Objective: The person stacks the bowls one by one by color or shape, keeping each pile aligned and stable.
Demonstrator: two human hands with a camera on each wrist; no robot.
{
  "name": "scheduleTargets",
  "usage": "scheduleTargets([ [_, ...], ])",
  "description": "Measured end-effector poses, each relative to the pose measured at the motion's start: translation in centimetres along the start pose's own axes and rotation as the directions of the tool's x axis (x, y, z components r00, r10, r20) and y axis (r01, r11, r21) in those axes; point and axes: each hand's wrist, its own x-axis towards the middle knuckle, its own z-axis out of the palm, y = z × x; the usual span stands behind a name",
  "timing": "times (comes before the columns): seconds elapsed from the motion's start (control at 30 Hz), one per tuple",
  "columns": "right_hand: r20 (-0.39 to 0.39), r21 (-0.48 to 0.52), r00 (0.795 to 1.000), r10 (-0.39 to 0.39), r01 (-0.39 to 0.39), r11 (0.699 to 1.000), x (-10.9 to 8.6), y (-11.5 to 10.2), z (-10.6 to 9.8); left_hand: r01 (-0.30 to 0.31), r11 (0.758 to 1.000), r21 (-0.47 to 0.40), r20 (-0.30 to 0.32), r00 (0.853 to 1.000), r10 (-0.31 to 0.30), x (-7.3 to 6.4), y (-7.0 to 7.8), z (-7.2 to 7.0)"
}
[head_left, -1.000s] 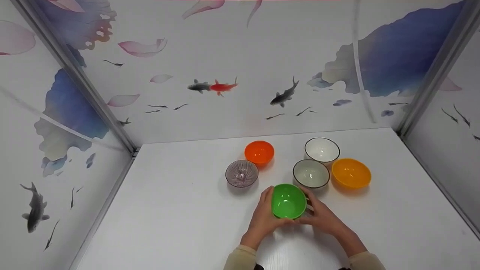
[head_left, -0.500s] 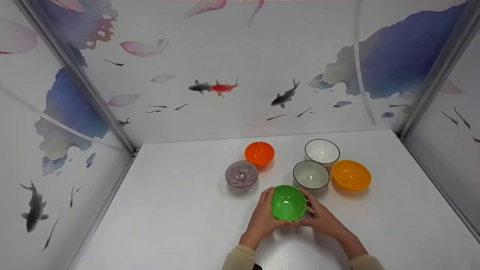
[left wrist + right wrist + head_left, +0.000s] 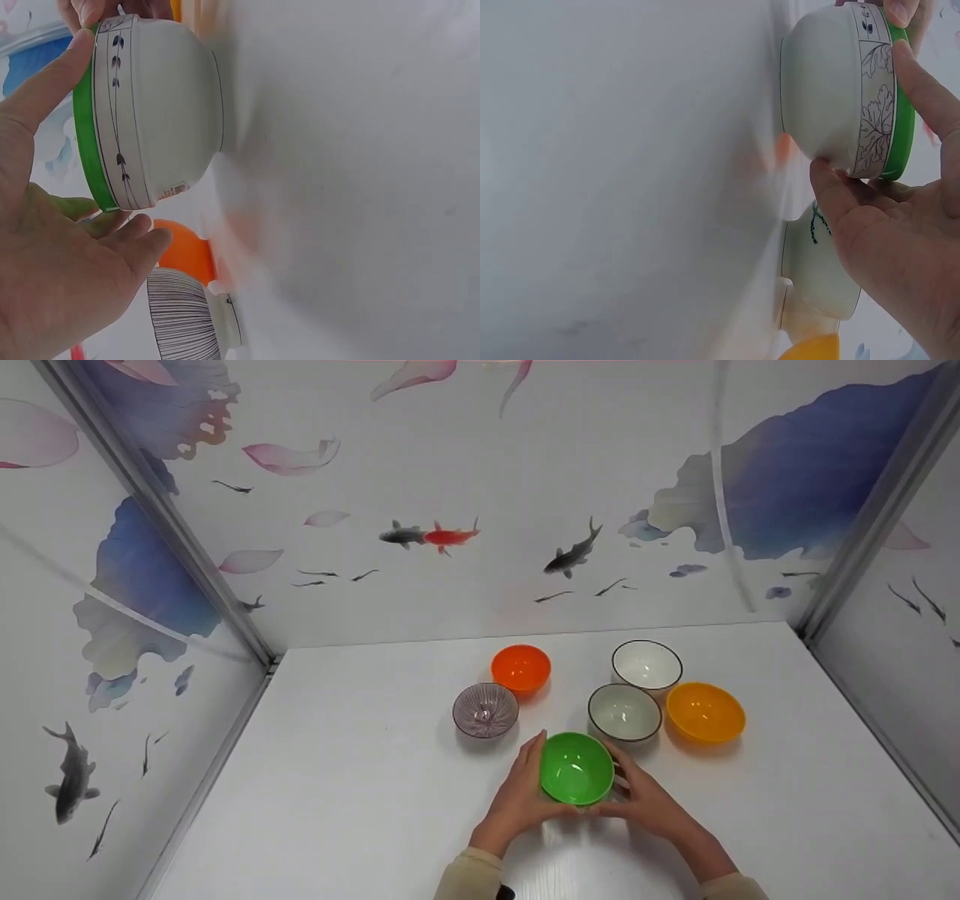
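Note:
A green bowl (image 3: pixel 576 771) sits inside a white bowl (image 3: pixel 169 105) with a dark leaf pattern round its upper band. In both wrist views the white bowl stands upright, its foot at the tabletop. My left hand (image 3: pixel 519 795) holds the stack from the left side, its thumb at the front by the rim. From the right, my right hand (image 3: pixel 646 798) holds it too, thumb near the rim and fingertips against the white bowl's side. The thumbs almost meet at the front. In the head view, the white bowl is largely hidden under the green one.
Behind the stack stand a grey-white bowl (image 3: pixel 624 712), a white bowl with a dark rim (image 3: pixel 646 664) and a yellow-orange bowl (image 3: pixel 705 712). To the left are a purplish ribbed bowl (image 3: pixel 485 710) and an orange bowl (image 3: pixel 520 668). A printed wall (image 3: pixel 480 465) closes the back.
My left hand has shifted slightly left, and more of the green bowl's left rim shows. The stack and the other bowls keep their places; the head view has tilted a little.

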Motion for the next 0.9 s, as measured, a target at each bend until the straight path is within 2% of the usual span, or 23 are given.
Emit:
scheduleTargets([
  [0.53, -0.022, -0.070, 0.999, 0.045, -0.046, 0.996, 0.40, 0.01, 0.39, 0.039, 0.999, 0.000, 0.009, 0.999, -0.039, -0.21, -0.01, -0.47],
  [0.9, -0.022, -0.059, 0.998, 0.062, -0.063, 0.996, 0.47, -0.24, 0.01, 0.049, 0.998, -0.032, 0.020, 0.999, -0.049, -0.13, 0.17, -0.62],
])
